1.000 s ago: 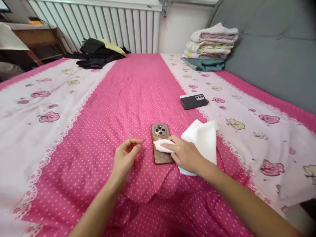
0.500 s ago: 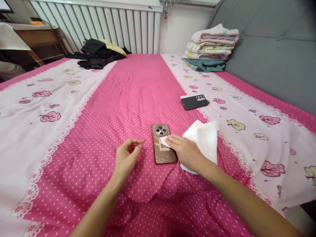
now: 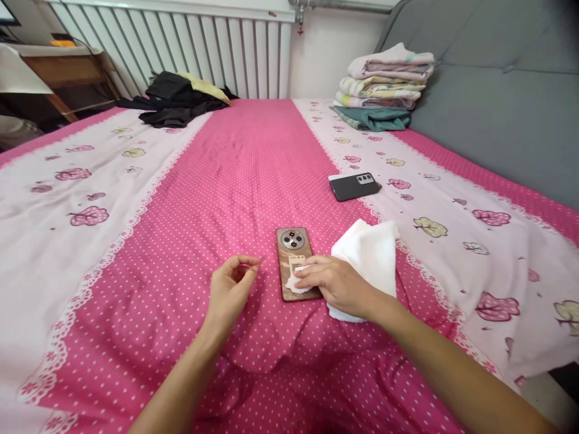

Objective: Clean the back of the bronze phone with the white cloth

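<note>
A brown phone [image 3: 286, 259] lies back up on the pink dotted bedspread, its round camera ring at the far end and a pale label on its back. My right hand [image 3: 339, 284] presses a small white wipe [image 3: 297, 286] onto the phone's lower back, fingers closed over it. Under and beyond that hand rests a folded white towel [image 3: 377, 253], just right of the phone. My left hand [image 3: 231, 283] hovers or rests left of the phone, apart from it, fingers curled with a gap between thumb and forefinger and nothing held.
Farther right lies a black phone [image 3: 354, 187]. Folded cloths [image 3: 384, 87] are stacked against the grey headboard [image 3: 497, 102]. Dark clothes [image 3: 174, 96] are heaped at the far left, before a white radiator [image 3: 217, 54]. A wooden desk [image 3: 63, 69] stands beyond the bed.
My right hand has slid the white wipe down the brown phone's back toward me, uncovering more of the label. My left hand has stayed in about the same place.
</note>
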`<action>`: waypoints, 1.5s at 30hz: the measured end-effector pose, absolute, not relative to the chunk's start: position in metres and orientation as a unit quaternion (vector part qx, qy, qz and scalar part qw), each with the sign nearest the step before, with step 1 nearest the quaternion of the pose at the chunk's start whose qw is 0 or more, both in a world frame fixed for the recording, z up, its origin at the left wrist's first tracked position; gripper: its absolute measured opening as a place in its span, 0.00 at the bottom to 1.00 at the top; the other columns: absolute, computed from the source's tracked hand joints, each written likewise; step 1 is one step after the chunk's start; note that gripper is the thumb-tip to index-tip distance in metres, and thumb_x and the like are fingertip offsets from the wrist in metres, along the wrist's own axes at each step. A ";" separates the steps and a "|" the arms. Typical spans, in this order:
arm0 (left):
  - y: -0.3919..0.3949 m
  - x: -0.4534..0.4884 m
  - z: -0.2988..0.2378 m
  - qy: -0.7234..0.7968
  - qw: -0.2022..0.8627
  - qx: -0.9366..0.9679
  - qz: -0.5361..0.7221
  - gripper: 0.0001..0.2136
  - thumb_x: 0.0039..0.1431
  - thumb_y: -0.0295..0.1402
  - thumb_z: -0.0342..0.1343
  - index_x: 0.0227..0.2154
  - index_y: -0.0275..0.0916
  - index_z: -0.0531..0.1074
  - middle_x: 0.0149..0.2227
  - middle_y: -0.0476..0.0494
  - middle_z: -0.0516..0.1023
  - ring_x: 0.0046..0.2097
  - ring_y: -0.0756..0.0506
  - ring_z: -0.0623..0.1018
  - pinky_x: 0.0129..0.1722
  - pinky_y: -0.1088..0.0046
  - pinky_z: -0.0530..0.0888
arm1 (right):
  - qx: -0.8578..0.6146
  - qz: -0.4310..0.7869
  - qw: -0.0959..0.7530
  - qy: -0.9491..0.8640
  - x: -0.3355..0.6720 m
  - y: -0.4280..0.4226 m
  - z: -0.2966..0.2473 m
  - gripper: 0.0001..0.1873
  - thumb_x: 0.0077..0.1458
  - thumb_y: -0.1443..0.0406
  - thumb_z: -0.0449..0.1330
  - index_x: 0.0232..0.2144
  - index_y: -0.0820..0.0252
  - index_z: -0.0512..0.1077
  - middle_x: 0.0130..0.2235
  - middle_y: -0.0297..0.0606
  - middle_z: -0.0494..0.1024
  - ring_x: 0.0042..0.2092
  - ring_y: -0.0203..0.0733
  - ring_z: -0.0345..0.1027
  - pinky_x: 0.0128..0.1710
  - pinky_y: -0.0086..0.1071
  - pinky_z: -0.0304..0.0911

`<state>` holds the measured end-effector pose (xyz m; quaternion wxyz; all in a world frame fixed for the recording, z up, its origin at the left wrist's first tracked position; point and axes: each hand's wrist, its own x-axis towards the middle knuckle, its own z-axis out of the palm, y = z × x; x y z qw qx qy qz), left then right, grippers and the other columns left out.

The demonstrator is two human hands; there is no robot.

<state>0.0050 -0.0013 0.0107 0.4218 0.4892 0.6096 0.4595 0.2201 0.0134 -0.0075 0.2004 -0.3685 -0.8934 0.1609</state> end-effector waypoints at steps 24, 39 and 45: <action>-0.002 0.004 0.010 0.616 0.430 0.476 0.457 0.10 0.45 0.35 0.56 0.30 0.34 0.71 0.23 0.48 0.71 0.22 0.54 0.66 0.23 0.78 0.63 | -0.469 0.094 0.159 -0.864 0.232 0.019 -0.010 0.23 0.51 0.77 0.48 0.42 0.51 0.74 0.46 0.29 0.75 0.47 0.40 0.65 0.46 0.35 0.63; -0.002 0.006 0.012 0.613 0.427 0.478 0.462 0.10 0.45 0.35 0.56 0.30 0.34 0.71 0.23 0.48 0.71 0.23 0.53 0.66 0.23 0.78 0.63 | -0.468 0.095 0.160 -0.864 0.232 0.019 -0.012 0.23 0.51 0.76 0.48 0.41 0.51 0.74 0.46 0.30 0.75 0.47 0.40 0.66 0.46 0.35 0.63; -0.002 0.004 0.010 0.611 0.427 0.478 0.465 0.10 0.45 0.35 0.57 0.30 0.34 0.72 0.23 0.48 0.71 0.23 0.53 0.66 0.23 0.78 0.63 | -0.470 0.094 0.155 -0.864 0.232 0.019 -0.011 0.22 0.51 0.76 0.48 0.41 0.51 0.74 0.46 0.32 0.75 0.47 0.40 0.66 0.47 0.36 0.63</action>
